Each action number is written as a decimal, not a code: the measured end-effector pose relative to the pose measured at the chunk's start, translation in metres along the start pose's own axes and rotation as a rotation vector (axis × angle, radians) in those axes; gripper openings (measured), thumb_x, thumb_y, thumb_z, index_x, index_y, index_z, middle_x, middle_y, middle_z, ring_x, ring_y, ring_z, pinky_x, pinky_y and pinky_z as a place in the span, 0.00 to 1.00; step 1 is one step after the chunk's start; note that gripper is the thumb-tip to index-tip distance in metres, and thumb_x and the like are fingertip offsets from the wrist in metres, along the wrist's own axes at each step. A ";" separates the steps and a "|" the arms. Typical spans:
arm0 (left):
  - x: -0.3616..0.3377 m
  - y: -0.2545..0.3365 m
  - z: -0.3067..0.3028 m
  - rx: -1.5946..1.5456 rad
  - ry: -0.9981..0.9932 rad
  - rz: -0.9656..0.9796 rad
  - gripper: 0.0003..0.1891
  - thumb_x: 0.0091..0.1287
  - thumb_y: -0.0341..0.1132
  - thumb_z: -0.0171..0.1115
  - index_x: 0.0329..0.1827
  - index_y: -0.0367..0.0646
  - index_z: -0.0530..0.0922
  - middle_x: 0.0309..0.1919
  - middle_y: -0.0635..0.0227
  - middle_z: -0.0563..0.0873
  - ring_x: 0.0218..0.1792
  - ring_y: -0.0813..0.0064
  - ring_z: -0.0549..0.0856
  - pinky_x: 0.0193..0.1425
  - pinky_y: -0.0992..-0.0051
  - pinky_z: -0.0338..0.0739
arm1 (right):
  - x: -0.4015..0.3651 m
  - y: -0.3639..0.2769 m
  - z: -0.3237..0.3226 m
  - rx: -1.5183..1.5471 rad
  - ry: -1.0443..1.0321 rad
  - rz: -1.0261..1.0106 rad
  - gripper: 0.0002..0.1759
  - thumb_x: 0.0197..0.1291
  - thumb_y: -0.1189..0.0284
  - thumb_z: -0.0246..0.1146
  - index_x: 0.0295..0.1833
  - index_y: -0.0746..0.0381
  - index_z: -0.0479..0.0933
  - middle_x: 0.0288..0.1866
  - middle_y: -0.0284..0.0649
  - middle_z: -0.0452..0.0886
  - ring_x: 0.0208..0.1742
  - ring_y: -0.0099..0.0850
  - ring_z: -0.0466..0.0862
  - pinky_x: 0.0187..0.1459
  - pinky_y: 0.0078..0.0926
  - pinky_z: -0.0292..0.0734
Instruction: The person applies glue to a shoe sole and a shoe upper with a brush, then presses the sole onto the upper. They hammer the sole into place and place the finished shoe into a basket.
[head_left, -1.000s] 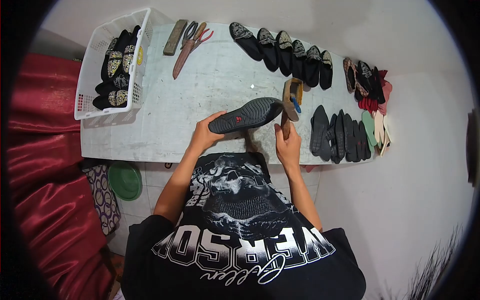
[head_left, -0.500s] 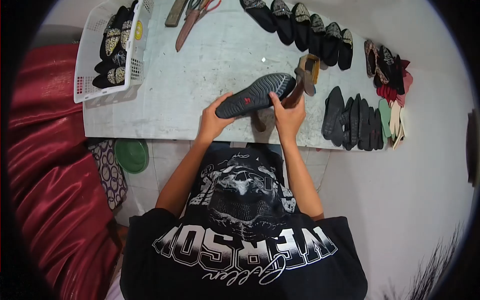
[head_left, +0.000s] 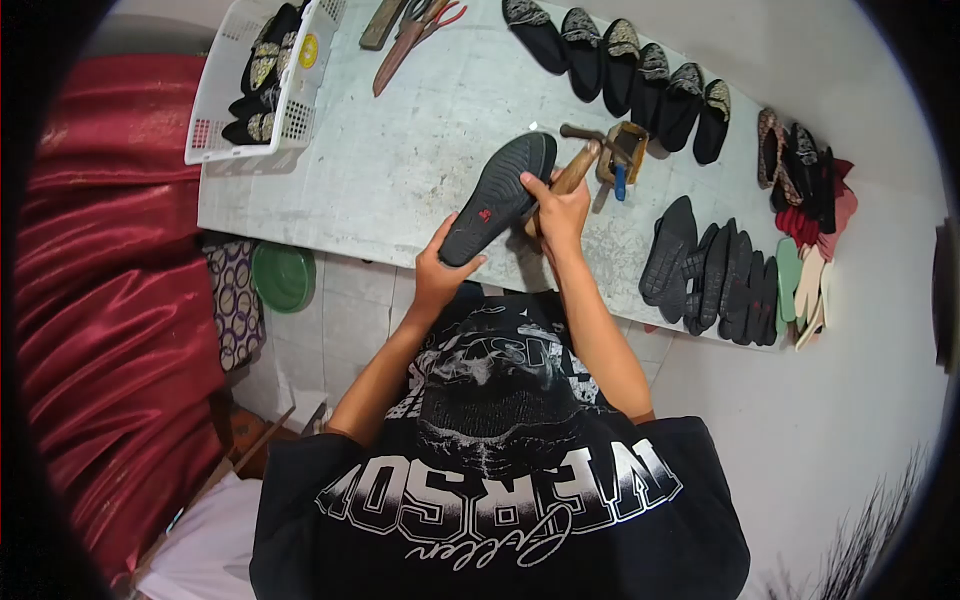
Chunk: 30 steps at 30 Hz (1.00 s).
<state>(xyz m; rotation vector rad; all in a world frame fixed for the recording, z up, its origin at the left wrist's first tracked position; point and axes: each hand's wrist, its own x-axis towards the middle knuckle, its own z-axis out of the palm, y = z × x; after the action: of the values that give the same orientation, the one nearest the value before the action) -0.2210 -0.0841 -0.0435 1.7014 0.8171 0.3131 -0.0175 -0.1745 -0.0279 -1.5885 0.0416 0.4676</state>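
A black shoe (head_left: 497,190) is held tilted over the table's front edge, its ridged sole with a small red mark turned up. My left hand (head_left: 440,268) is closed around its lower end, thumb and fingers on either side. At the other end, my right hand (head_left: 562,215) has its thumb on the sole's edge. That same hand grips a wooden-handled hammer (head_left: 578,168), whose dark head points away from me near an open box (head_left: 631,140). A blue-handled tool (head_left: 620,183) leans out of the box.
Several black flats (head_left: 620,70) stand in a row at the back of the table (head_left: 350,190). Loose black soles (head_left: 672,250) lie at the right. A white basket (head_left: 212,110) with shoes is at the left, with pliers (head_left: 440,22) beyond it. A green basin (head_left: 283,277) sits below.
The shoe has swung to a steeper angle and come lower, with its toe end away from me. The hammer has turned in my right hand. My view has shifted, revealing the blue-handled tool.
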 end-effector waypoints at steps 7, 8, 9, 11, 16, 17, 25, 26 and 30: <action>0.005 -0.006 0.017 -0.035 0.124 0.164 0.30 0.69 0.43 0.77 0.65 0.31 0.77 0.55 0.54 0.88 0.60 0.65 0.85 0.70 0.67 0.76 | 0.025 -0.012 -0.009 -0.052 -0.214 0.015 0.27 0.49 0.67 0.86 0.44 0.65 0.76 0.36 0.36 0.82 0.37 0.29 0.82 0.41 0.31 0.78; 0.025 -0.018 0.008 -0.090 0.051 0.000 0.28 0.75 0.50 0.67 0.63 0.31 0.78 0.56 0.55 0.88 0.60 0.66 0.85 0.70 0.67 0.76 | 0.029 -0.010 -0.011 -0.142 -0.206 -0.010 0.27 0.48 0.65 0.87 0.43 0.64 0.76 0.36 0.37 0.82 0.36 0.29 0.82 0.40 0.32 0.78; 0.050 -0.022 0.002 -0.144 -0.028 -0.153 0.30 0.82 0.56 0.57 0.61 0.31 0.79 0.57 0.55 0.87 0.60 0.67 0.84 0.70 0.66 0.75 | 0.030 -0.009 -0.012 -0.135 -0.191 -0.032 0.27 0.48 0.65 0.87 0.43 0.64 0.76 0.36 0.37 0.82 0.36 0.29 0.82 0.40 0.32 0.78; 0.100 -0.004 0.001 -0.225 -0.113 -0.165 0.34 0.84 0.60 0.47 0.60 0.31 0.81 0.56 0.57 0.88 0.59 0.67 0.84 0.69 0.67 0.75 | 0.034 -0.006 -0.015 -0.214 -0.231 -0.078 0.28 0.47 0.64 0.87 0.43 0.63 0.76 0.35 0.36 0.82 0.35 0.29 0.81 0.40 0.32 0.78; 0.179 0.042 0.032 -0.264 -0.481 -0.053 0.37 0.86 0.62 0.38 0.65 0.34 0.81 0.58 0.58 0.88 0.57 0.69 0.87 0.66 0.69 0.78 | 0.027 0.002 -0.010 -0.150 -0.173 -0.092 0.24 0.50 0.66 0.86 0.41 0.62 0.77 0.34 0.35 0.82 0.35 0.28 0.81 0.41 0.29 0.78; 0.181 0.052 0.035 -0.262 -0.512 -0.034 0.37 0.86 0.62 0.38 0.65 0.34 0.81 0.58 0.58 0.88 0.57 0.69 0.87 0.66 0.69 0.78 | 0.022 0.003 -0.008 -0.147 -0.140 -0.106 0.24 0.50 0.66 0.86 0.41 0.62 0.77 0.34 0.35 0.82 0.35 0.28 0.81 0.41 0.29 0.78; 0.199 0.057 0.048 -0.545 -0.742 -0.238 0.31 0.85 0.58 0.47 0.58 0.37 0.84 0.44 0.61 0.92 0.44 0.73 0.90 0.54 0.72 0.84 | -0.001 0.020 0.012 0.024 0.112 -0.073 0.22 0.55 0.64 0.83 0.41 0.63 0.77 0.34 0.36 0.83 0.36 0.28 0.83 0.42 0.30 0.79; 0.198 0.057 0.048 -0.462 -0.646 -0.218 0.31 0.85 0.60 0.47 0.56 0.36 0.84 0.42 0.63 0.90 0.42 0.75 0.88 0.53 0.73 0.83 | -0.002 0.022 0.012 -0.053 0.112 -0.125 0.22 0.56 0.64 0.83 0.40 0.63 0.77 0.33 0.35 0.82 0.35 0.28 0.82 0.40 0.30 0.78; 0.188 0.058 0.051 -0.377 -0.435 -0.172 0.33 0.83 0.63 0.50 0.52 0.35 0.84 0.40 0.64 0.88 0.43 0.75 0.83 0.54 0.73 0.78 | -0.012 0.014 0.017 -0.091 0.089 -0.163 0.21 0.60 0.61 0.80 0.37 0.62 0.76 0.29 0.34 0.79 0.32 0.27 0.79 0.37 0.31 0.75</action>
<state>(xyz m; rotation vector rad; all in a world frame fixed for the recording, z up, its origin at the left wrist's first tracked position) -0.0349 -0.0027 -0.0440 1.2708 0.5347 -0.0255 -0.0376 -0.1620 -0.0377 -1.6866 -0.0416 0.2750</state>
